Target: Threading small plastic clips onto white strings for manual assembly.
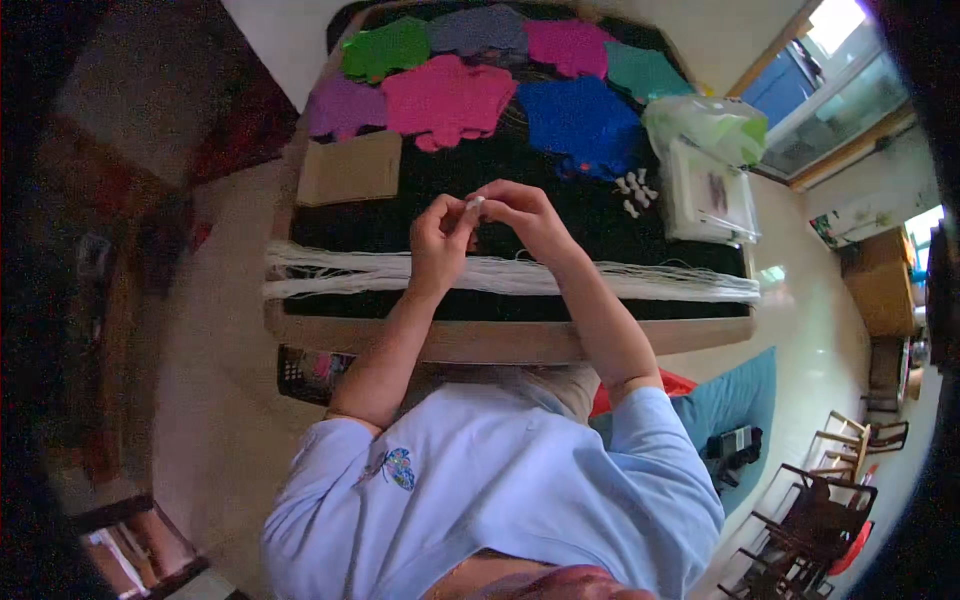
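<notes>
Left hand and right hand are pinching a small white item, kind unclear, above the bench. White strands are running across the near side, beneath the forearms; small white pieces are lying to the right; colored cloths are filling the far side.

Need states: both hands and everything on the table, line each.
Left hand, fingers bent, pinching small white item
Right hand, fingers bent, pinching same item
Long white yarn strands, stretched side to side
Multicoloured fabric pieces, spread in two rows
Brown cardboard rectangle, lying flat
Small white bobbin-shaped pieces, loosely clustered
Translucent green-and-white plastic bag, crumpled
Translucent white plastic container, open or shut unclear
</notes>
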Available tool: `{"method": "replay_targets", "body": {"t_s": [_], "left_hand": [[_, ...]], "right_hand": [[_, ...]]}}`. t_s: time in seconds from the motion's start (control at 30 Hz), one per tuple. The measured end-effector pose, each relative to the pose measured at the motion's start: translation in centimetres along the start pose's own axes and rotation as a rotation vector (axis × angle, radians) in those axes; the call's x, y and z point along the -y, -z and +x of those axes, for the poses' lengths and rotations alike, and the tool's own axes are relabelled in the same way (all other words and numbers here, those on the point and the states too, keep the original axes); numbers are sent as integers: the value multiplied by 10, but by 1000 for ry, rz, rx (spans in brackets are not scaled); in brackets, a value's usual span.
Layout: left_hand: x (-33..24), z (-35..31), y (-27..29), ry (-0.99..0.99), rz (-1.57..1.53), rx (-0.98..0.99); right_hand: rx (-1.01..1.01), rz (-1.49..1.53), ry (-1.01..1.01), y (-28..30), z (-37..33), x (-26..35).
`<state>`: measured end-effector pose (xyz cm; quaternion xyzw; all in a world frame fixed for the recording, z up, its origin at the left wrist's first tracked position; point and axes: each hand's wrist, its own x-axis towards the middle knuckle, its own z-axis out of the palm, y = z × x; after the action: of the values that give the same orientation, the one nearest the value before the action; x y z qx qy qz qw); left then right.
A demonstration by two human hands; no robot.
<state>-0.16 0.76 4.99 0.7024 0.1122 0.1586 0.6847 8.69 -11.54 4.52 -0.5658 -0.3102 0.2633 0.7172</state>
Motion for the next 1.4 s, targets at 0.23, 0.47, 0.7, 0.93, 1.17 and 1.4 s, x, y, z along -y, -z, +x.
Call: {"method": "replay_targets", "body": {"t_s": [0.23,0.47,0.7,0.93,1.17,1.4], "left_hand": [[8,-14,-9,-228,144,107],[18,-13,4,-145,263,173],[40,-6,-3,-351,568,197],[59,4,-35,-296,908,294],[73,19,-34,-43,130,333],[27,15,-13,284,-52,348]], "right_hand": [[-382,110,90,92,-14,20],[-589,-1294,36,175,-44,-19],[-547,-1466,-270,183,-43,-24],[-678,-1460,-33,152,-52,-3],[-73,-816,83,52,-47,9],[-47,-488,-178,50,-50,21]]}}
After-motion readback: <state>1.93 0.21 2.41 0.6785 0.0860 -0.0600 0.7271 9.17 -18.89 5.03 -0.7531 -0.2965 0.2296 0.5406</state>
